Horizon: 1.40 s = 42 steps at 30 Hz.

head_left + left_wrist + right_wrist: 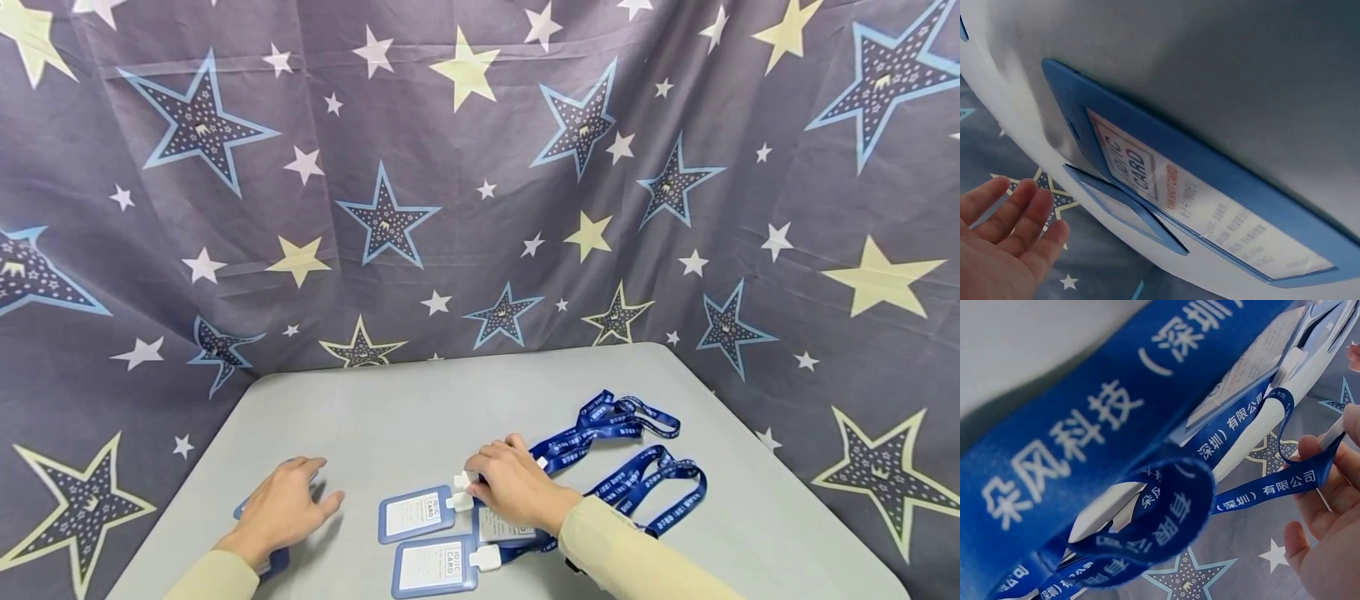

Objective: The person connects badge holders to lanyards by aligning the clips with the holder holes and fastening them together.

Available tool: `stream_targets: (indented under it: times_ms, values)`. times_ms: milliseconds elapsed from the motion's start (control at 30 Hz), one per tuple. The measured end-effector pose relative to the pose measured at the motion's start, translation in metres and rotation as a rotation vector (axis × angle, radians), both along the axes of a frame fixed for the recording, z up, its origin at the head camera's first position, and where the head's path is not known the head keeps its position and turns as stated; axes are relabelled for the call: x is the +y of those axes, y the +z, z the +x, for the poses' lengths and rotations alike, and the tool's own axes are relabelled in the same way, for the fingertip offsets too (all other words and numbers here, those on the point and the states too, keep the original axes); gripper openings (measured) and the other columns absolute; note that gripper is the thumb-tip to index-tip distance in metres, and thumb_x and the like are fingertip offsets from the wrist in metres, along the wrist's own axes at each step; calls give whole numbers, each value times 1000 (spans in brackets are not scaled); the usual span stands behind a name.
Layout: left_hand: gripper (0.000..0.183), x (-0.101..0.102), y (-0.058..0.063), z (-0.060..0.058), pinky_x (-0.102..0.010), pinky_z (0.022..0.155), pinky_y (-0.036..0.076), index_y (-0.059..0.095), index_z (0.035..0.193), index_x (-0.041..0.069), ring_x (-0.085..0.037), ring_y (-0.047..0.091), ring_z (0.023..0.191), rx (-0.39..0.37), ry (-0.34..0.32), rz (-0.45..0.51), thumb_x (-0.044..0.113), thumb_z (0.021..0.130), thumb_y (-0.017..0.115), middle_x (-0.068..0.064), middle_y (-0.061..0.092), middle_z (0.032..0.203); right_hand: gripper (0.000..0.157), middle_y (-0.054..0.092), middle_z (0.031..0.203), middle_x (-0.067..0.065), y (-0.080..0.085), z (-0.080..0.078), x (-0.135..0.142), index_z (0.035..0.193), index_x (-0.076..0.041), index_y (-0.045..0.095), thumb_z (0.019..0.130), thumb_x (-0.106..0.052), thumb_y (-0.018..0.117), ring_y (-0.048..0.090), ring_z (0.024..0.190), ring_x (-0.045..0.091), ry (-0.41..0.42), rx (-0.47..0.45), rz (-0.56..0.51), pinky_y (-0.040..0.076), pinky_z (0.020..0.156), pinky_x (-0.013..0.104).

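My right hand (517, 487) pinches the white clip end of a blue printed lanyard (1272, 490) between thumb and fingers, just above the table. Beside its fingertips lies a blue ID card holder (386, 521) with a white clip. A second card holder (433, 590) sits nearer the front, and a third (504, 529) is partly covered by the right hand. At the left, my left hand (281, 508) hovers over loose blue card holders, its fingers extended and holding nothing. Two of these appear in the left wrist view: a large near holder (1210, 162) and a smaller one (1125, 209) behind.
Folded blue lanyards (600, 417) lie on the right side of the grey table (375, 417), with another lanyard bundle (678, 504) closer to the front. A star-patterned cloth (465, 167) hangs around the table's back and sides.
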<state>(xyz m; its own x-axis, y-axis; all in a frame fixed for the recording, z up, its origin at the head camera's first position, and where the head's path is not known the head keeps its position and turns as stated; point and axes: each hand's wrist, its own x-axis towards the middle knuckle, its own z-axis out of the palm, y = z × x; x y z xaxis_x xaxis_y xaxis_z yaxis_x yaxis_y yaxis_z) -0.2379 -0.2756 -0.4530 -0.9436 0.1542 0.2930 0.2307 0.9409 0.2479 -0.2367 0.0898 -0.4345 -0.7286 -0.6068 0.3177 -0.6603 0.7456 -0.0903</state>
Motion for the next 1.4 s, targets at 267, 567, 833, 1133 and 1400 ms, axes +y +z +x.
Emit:
stream_targets:
  times_ms: [267, 567, 833, 1133, 1400]
  values:
    - [72, -6, -1, -4, -69, 97, 45, 61, 131, -8, -57, 55, 118, -26, 19, 0, 43, 83, 78, -36, 58, 129, 25, 70, 113, -9, 1, 1, 0, 119, -20, 72, 98, -33, 68, 61, 104, 9, -4, -12, 0, 36, 91, 31]
    - [79, -22, -2, -8, -70, 99, 43, 57, 132, -13, -60, 51, 121, -63, 76, -22, 46, 83, 76, -40, 54, 132, 26, 70, 113, -9, 0, 1, 1, 120, -20, 72, 98, -33, 68, 61, 106, 9, -7, -11, 2, 36, 91, 31]
    - [83, -35, -3, -13, -70, 98, 43, 54, 135, -14, -61, 51, 120, -138, 133, -16, 48, 84, 74, -42, 51, 133, 26, 70, 114, -9, 2, 1, 0, 121, -20, 72, 99, -34, 67, 60, 106, 9, -3, -17, 2, 36, 91, 30]
    - [84, -48, -7, -15, -68, 90, 48, 52, 130, -19, -57, 58, 107, -128, 154, -33, 46, 82, 76, -40, 57, 120, 27, 70, 115, -9, 2, 1, 1, 121, -20, 72, 99, -34, 67, 60, 106, 9, -7, -29, 1, 36, 91, 31]
    - [84, -55, -9, -15, -63, 81, 51, 52, 125, -21, -42, 61, 90, -188, 193, -30, 49, 84, 73, -34, 61, 105, 27, 70, 115, -9, 1, 1, 1, 121, -19, 72, 99, -34, 67, 60, 107, 9, 0, -26, -6, 37, 93, 32]
